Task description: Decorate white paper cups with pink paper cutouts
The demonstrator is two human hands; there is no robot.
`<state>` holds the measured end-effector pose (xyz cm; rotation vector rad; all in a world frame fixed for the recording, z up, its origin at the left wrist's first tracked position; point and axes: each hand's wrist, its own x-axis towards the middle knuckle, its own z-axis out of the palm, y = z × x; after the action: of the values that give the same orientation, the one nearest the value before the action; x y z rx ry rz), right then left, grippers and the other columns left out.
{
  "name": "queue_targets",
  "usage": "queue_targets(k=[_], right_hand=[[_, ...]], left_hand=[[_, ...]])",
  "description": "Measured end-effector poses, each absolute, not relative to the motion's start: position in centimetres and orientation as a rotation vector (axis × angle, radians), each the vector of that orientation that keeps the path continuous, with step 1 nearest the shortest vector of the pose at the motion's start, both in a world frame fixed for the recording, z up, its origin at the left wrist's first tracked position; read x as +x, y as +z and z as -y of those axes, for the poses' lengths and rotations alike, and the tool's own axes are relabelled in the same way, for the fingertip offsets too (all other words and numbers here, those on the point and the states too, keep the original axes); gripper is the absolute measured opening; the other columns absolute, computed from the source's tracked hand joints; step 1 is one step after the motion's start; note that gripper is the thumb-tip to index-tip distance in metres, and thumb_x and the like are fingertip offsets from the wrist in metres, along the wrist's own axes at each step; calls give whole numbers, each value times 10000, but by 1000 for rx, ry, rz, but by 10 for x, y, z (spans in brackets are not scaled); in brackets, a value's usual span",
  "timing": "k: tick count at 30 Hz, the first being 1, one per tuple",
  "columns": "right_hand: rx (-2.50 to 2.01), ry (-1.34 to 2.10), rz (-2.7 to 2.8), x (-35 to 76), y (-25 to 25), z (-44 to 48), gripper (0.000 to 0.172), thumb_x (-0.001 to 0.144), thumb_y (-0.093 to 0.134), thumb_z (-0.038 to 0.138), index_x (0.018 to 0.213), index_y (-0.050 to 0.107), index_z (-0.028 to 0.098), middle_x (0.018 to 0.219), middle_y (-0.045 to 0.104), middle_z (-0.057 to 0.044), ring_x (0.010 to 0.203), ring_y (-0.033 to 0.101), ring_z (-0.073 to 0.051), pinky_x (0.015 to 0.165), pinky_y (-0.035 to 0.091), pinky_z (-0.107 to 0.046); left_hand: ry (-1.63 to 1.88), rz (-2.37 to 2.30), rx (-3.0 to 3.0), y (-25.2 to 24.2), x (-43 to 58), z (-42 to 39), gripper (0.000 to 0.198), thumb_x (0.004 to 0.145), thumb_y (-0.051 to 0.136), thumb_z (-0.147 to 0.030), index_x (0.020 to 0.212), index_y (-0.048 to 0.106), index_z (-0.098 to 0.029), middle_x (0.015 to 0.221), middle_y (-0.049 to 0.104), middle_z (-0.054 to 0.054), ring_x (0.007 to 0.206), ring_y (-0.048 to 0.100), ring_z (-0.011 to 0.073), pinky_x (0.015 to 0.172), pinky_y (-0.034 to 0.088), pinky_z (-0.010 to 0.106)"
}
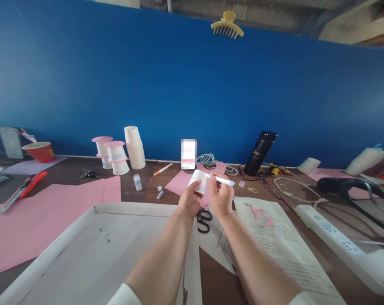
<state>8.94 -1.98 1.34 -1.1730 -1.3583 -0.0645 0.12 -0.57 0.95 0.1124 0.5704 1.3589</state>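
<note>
My left hand (191, 198) is closed around a small white paper cup (195, 177), thumb laid along its side. A pale bluish patch shows on the cup's wall. Pinched in my right hand (221, 195) is a white marker pen (224, 180) with a light blue end. Its tip points left and meets or nearly meets the cup; contact cannot be made out. Under both hands lies pink paper (178, 183). Black-handled scissors (204, 221) rest just below my wrists.
A white tray-like lid (122, 250) fills the front left. Stacked paper cups (136, 154), a phone (188, 154) and a black flask (261, 153) stand along the blue wall. A cutter (23, 191) lies left; an open book (284, 237) and a power strip (333, 235) lie right.
</note>
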Motion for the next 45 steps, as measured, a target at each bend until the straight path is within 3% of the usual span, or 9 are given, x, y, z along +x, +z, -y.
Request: queue_targets(k=[5,22,28,45], right_hand=[[-1146,-78,1340,91,11,17,246,894,469,344,955,617,157,878,675,-101,782,656,-202,670,511,-297],[-1153,-135,1376,90,13,19,224,895,473,322,889,625,158,790,678,-81,751,653,-193,688,505,-288],[-1142,-55,1366,89,12,21,244,907,458,336,963,614,157,883,679,-86,751,652,-181,675,497,-274],[-1191,-99,1467,87,16,25,257,897,466,346,906,637,155,716,667,-64,683,634,-180,663,477,-270]], left_hand=[[1338,-564,109,10,1,6,164,708,634,-21,839,629,-119,801,691,70,726,674,141,634,542,183],[1353,-565,91,11,0,6,162,705,640,-17,847,630,-94,783,692,72,655,659,119,577,511,164],[1357,-582,68,12,-1,6,136,721,630,-30,835,619,-105,766,680,64,653,650,122,572,507,176],[1364,-570,72,10,-2,3,131,722,631,-25,826,628,-105,744,677,56,618,646,112,535,503,167]])
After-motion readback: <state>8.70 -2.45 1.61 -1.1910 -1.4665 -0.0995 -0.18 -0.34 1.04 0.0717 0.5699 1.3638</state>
